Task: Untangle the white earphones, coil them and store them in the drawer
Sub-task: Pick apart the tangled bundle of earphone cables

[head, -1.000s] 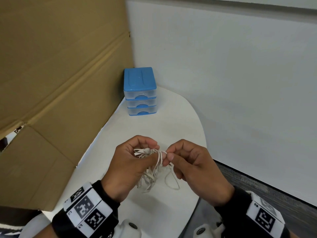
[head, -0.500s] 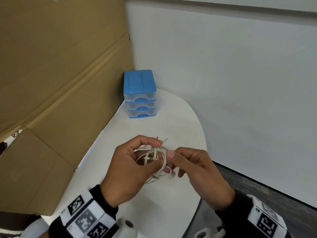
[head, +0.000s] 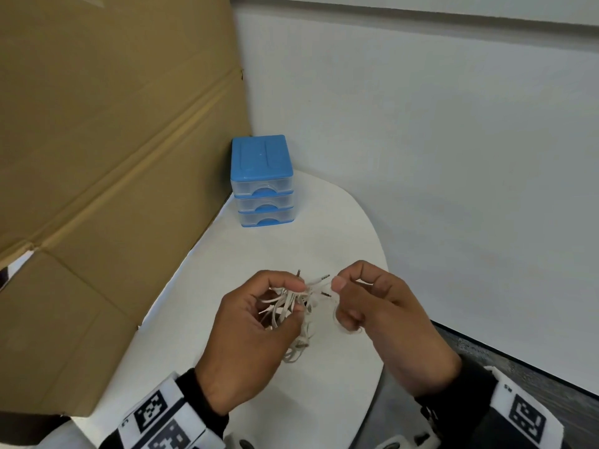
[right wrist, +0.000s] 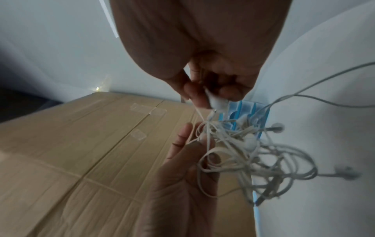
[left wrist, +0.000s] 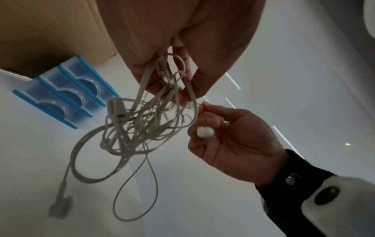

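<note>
A knotted bundle of white earphones [head: 293, 307] hangs above the white table [head: 340, 228] between both hands. My left hand [head: 259, 315] grips the main tangle [left wrist: 146, 118], with cable loops and an inline remote dangling below. My right hand [head: 363, 303] pinches a strand at the bundle's right side and holds white earbuds [left wrist: 205, 131] in its curled fingers [right wrist: 215, 99]. Metal plug tips stick up from the bundle between the two hands. The blue three-drawer box [head: 262, 181] stands at the table's far end, all its drawers closed.
A large cardboard sheet [head: 113, 157] leans along the table's left side. A white wall [head: 421, 157] runs behind and to the right. The table's curved right edge drops to dark floor [head: 518, 367].
The hands have drawn slightly apart, the right one moving right with its strand. The plug tips now stand up between them, and the bundle hangs lower.
</note>
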### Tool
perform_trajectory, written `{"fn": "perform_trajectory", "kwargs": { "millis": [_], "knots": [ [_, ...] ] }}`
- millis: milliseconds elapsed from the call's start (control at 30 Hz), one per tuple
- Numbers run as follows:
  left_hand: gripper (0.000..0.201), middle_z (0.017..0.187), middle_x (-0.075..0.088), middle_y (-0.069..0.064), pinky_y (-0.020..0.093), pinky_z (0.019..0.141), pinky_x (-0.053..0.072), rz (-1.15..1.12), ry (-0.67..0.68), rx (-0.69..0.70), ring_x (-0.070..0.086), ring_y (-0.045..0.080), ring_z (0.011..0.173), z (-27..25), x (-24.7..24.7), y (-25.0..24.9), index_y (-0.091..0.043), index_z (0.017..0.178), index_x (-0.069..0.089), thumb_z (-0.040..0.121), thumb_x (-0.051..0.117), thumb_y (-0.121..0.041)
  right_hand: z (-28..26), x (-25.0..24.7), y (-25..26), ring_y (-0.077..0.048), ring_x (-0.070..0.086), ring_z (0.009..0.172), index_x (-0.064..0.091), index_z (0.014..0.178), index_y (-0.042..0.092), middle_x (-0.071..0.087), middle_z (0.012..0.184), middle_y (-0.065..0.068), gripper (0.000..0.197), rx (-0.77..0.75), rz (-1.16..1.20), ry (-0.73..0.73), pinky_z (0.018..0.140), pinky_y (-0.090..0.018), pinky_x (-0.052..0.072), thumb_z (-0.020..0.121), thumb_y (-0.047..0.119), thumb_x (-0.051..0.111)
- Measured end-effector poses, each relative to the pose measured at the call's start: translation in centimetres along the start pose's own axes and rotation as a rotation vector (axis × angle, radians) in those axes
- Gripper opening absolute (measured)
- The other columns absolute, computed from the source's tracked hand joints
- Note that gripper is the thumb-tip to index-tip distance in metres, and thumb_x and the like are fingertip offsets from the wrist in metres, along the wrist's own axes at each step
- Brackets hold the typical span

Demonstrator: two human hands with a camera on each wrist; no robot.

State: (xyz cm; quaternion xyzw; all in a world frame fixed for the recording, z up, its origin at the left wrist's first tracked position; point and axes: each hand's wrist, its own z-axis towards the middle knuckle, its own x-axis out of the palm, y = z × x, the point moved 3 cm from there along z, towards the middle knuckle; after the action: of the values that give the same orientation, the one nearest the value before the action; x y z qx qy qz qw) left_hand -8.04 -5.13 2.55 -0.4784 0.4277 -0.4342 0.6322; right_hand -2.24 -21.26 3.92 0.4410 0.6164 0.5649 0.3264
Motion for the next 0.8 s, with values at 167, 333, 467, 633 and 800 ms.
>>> {"fn": "perform_trajectory", "kwargs": {
  "millis": [167, 333, 467, 633, 800],
  "knots": [
    [0.022, 0.089, 0.072, 0.002, 0.042, 0.069, 0.056, -0.055, -0.032, 0.044, 0.065, 0.036, 0.08, 0.5, -0.7, -0.6, -0.025, 0.088, 0.07, 0.075, 0.07, -0.008, -0.3, -0.2, 0.3, -0.012, 0.026, 0.044, 0.071, 0.074, 0.01, 0.033, 0.047, 0.004, 0.015, -0.083, -0.325, 0.052, 0.043, -0.019, 0.026, 0.088, 0.016, 0.07],
    [0.026, 0.087, 0.072, 0.002, 0.026, 0.063, 0.055, -0.135, 0.001, 0.053, 0.067, 0.031, 0.075, 0.6, -0.7, -1.0, -0.018, 0.088, 0.069, 0.077, 0.072, 0.006, -0.4, 0.0, 0.9, -0.014, 0.023, 0.044, 0.073, 0.081, 0.015, 0.032, 0.047, -0.001, 0.014, -0.106, -0.179, 0.04, 0.042, -0.019, 0.024, 0.092, 0.018, 0.064],
    [0.02, 0.086, 0.071, 0.005, 0.033, 0.066, 0.055, -0.185, 0.057, 0.047, 0.063, 0.039, 0.079, 0.6, -0.5, -1.4, -0.021, 0.087, 0.068, 0.076, 0.068, -0.004, -0.6, 0.3, 1.1, -0.016, 0.02, 0.042, 0.076, 0.083, 0.019, 0.031, 0.045, -0.003, 0.011, -0.189, -0.186, 0.043, 0.042, -0.019, 0.023, 0.088, 0.014, 0.068],
    [0.019, 0.09, 0.069, 0.002, 0.033, 0.068, 0.055, -0.216, 0.097, 0.032, 0.066, 0.025, 0.079, 0.5, -0.4, -2.0, -0.02, 0.082, 0.064, 0.075, 0.064, -0.002, -0.9, 0.5, 1.0, -0.009, 0.02, 0.04, 0.078, 0.077, 0.017, 0.028, 0.039, 0.011, 0.01, -0.216, -0.319, 0.025, 0.043, -0.02, 0.024, 0.085, 0.015, 0.072],
    [0.017, 0.09, 0.065, 0.009, 0.027, 0.057, 0.054, -0.371, 0.095, -0.043, 0.065, 0.027, 0.062, 0.5, -0.5, -2.3, -0.009, 0.077, 0.059, 0.073, 0.059, 0.008, -1.4, 1.0, 1.6, -0.01, 0.021, 0.042, 0.08, 0.08, 0.024, 0.029, 0.042, 0.005, 0.012, -0.185, -0.341, 0.043, 0.042, -0.019, 0.024, 0.087, 0.022, 0.071]
  ]
}}
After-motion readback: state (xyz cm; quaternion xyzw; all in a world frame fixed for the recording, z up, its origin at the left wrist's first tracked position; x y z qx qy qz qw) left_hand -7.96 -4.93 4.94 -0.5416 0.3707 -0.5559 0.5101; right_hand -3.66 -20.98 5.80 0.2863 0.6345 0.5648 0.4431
